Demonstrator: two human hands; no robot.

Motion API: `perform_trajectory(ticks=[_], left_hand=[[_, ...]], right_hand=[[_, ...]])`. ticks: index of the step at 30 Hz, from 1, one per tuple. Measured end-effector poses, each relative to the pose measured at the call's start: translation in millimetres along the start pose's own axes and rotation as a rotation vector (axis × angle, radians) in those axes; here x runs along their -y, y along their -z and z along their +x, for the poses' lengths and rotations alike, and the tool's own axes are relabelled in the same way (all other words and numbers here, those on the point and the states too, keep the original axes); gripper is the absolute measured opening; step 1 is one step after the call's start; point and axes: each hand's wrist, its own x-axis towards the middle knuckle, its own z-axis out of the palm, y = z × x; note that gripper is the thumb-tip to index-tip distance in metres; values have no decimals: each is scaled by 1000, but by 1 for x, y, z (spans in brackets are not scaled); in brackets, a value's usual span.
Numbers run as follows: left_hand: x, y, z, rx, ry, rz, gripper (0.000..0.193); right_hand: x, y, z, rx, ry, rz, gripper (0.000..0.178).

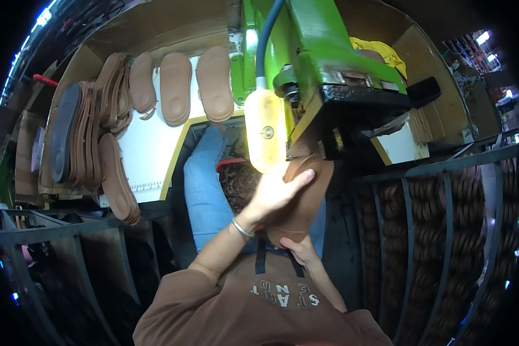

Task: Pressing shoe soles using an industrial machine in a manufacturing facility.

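A brown insole [301,209] is held tilted just below the head of a green machine [323,43]. My left hand [275,195], with a band at its wrist, grips the insole's upper part, thumb lying across its face. At the lower end, my right hand [301,250] pinches the edge, thumb on top; its other fingers are mostly hidden behind the insole. A glowing yellow lamp [267,130] hangs right by my left hand. The insole's top end meets the machine's dark underside, and I cannot tell whether they touch.
Single insoles [176,86] and stacked insoles [86,135] lie on the white table [147,153] at left. A grey insole [67,132] leans on one stack. Brown scraps [240,187] fill a container between my legs. Racks [427,230] packed with brown pieces stand at right; a yellow cloth [380,52] lies behind.
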Motion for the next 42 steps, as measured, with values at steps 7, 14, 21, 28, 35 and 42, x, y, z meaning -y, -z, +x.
perform_trajectory(ticks=[7, 14, 21, 28, 35, 42], left_hand=[[25, 1, -21, -76, -91, -258, 23], [25, -4, -20, -107, -99, -425, 25], [25, 20, -21, -82, -55, -270, 22], [19, 71, -35, -153, -91, -356, 29], [34, 120, -70, -307, 10, -370, 35], [69, 136, -125, -323, 79, -425, 34]], right_hand=[[26, 22, -35, -103, 97, -81, 42], [124, 69, -43, -402, 548, -104, 35], [217, 41, 23, -344, 722, -79, 33], [205, 10, 68, -82, 678, 58, 35], [171, -47, 73, -124, 683, -54, 44], [160, -81, 81, 45, 588, -175, 60]])
